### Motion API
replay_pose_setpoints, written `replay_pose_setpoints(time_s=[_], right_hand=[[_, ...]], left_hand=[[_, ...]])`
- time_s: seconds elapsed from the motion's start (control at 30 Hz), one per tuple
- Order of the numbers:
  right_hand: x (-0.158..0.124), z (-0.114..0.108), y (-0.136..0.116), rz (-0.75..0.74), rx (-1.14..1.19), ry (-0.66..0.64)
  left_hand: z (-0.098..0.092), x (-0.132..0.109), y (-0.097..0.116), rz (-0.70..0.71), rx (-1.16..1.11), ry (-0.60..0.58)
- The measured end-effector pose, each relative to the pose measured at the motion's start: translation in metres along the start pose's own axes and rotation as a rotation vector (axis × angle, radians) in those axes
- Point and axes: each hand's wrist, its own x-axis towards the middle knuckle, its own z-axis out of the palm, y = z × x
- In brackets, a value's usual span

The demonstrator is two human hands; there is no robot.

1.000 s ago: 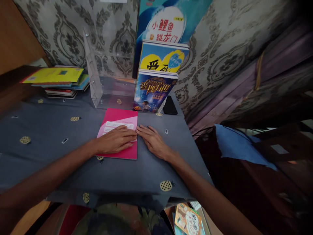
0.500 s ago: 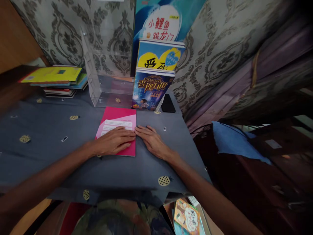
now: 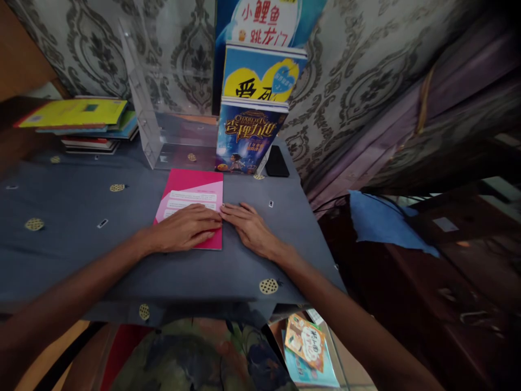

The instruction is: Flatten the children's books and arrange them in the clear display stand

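Observation:
A pink booklet (image 3: 195,182) lies flat on the blue-grey tablecloth (image 3: 134,271) in front of me. Across its lower part rests my left hand (image 3: 185,228), palm down with its fingers stretched to the right, covering some of the printed white boxes. My right hand (image 3: 250,231) lies flat on the cloth just right of the booklet, its fingertips at the booklet's right edge and close to the left fingertips. Neither hand grips anything.
Behind the booklet stands a clear acrylic rack (image 3: 148,136) with upright books (image 3: 248,136) at its right. A black phone (image 3: 277,162) lies beside them. A book stack (image 3: 81,117) sits back left. More books (image 3: 305,345) are below the table's front edge.
The whole view has shifted slightly, so the table and books appear a little higher and further left. Both hands keep their places at the booklet.

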Motion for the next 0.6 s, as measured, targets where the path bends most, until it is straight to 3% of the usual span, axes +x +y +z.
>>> replay_pose_setpoints(time_s=[0.33, 0.6], right_hand=[[-0.004, 0.001, -0.003, -0.012, -0.014, -0.014], [-0.011, 0.0, -0.01, -0.047, 0.0, -0.013]], left_hand=[[0.008, -0.003, 0.009, -0.01, 0.135, -0.017], [0.007, -0.013, 0.019, -0.038, 0.08, 0.019]])
